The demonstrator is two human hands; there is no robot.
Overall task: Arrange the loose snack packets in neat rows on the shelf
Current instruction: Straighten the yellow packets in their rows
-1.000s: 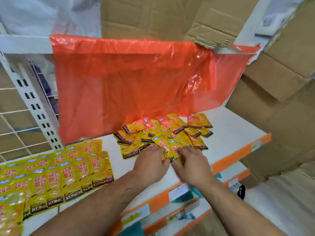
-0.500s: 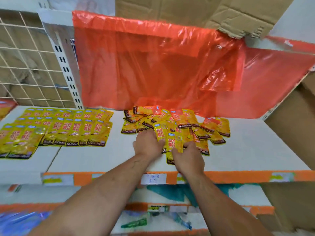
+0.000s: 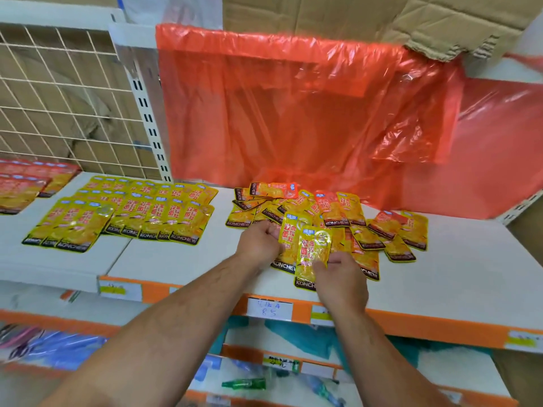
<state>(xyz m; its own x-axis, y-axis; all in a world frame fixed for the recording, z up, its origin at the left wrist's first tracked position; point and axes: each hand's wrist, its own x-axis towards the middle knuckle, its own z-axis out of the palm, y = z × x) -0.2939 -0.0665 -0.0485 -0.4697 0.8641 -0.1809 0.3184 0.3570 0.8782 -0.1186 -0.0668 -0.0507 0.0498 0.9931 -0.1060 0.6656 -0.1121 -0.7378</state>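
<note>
Over shelf (image 3: 440, 274): two hands (image 3: 258, 242) (image 3: 342, 279), two packets (image 3: 289, 237) (image 3: 311, 252) (yellow)

Orange plastic sheet (image 3: 293, 113) hanging at back, cardboard (image 3: 323, 13) above, wire grid (image 3: 58, 98) left, green bottle (image 3: 244, 384) below

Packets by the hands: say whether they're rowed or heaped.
Heaped: the packets overlap at mixed angles, unlike the rows on the left.

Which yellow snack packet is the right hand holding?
The shiny yellow foil packet nearest the shelf's front edge, pinched by the right hand; it overlaps the neighbouring packet gripped by the left hand.
</note>
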